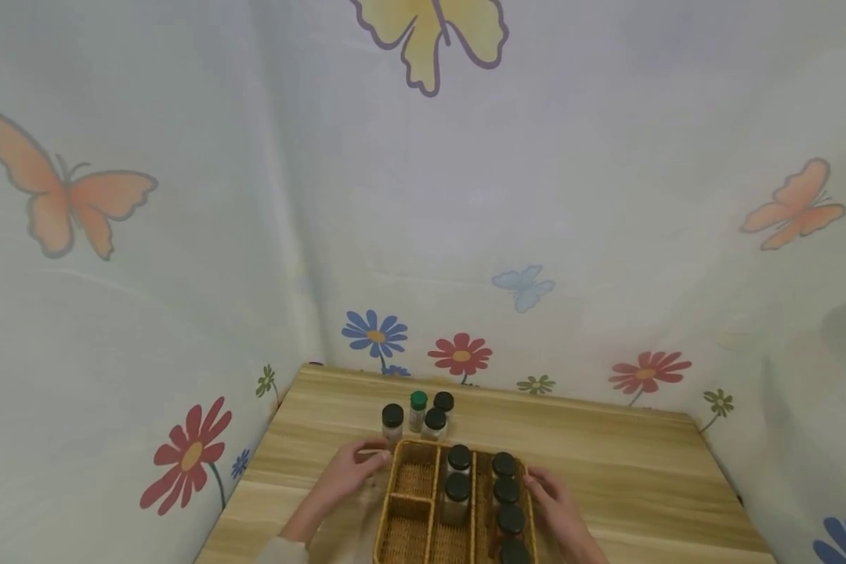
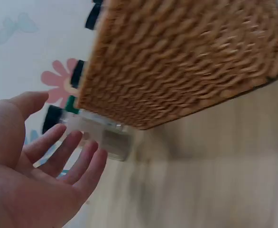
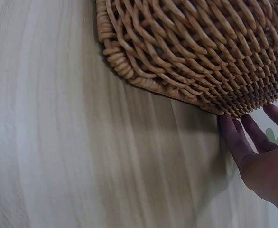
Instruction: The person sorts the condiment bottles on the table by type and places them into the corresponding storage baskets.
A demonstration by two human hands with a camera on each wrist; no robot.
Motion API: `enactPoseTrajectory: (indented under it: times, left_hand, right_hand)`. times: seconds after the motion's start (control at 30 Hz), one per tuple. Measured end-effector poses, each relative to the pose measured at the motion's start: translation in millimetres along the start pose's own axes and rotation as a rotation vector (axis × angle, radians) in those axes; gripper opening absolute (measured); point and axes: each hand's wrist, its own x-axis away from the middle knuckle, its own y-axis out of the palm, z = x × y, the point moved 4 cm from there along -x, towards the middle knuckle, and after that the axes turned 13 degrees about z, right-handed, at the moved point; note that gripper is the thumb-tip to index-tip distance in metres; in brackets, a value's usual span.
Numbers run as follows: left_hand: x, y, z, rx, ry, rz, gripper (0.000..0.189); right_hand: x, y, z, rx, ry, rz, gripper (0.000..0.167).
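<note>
A woven wicker basket with several compartments stands on the wooden table. Black-capped jars fill part of its middle column, and a row of similar jars lines the right one. My left hand is beside the basket's far left corner, near a loose black-capped jar. In the left wrist view its fingers are spread and loosely bent, holding nothing. At the basket's right side, my right hand touches the wicker wall with extended fingertips.
Behind the basket stand a green-capped bottle and more black-capped jars. The wooden tabletop extends to both sides. A printed curtain with butterflies and flowers surrounds the table at the back and sides.
</note>
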Motion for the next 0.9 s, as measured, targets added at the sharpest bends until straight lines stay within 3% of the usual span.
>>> enactPoseTrajectory:
  times: [0.17,0.27,0.37,0.67,0.9]
  left_hand:
    - [-18.8,-12.5,26.2,-0.057,0.129,0.173,0.045]
    - [-29.5,-14.4,37.9,-0.088,0.195,0.215,0.049]
    - [-39.1,-12.9,42.8,-0.134,0.211,0.218,0.055]
    - [-56.6,3.3,28.1,-0.211,0.233,0.181,0.054]
    - [-65.8,5.8,23.9,-0.254,0.27,0.242,0.048]
  right_hand:
    - [2.1,-1.2,1.6,0.023,-0.066,0.048,0.05]
    - [2.3,0.3,2.1,0.066,-0.103,0.071,0.052]
    - [2.1,3.3,2.7,0.065,-0.107,0.073,0.055]
    - [4.0,4.6,5.4,0.059,-0.131,0.096,0.047]
    - [-0.9,2.3,7.4,0.068,-0.108,0.089,0.054]
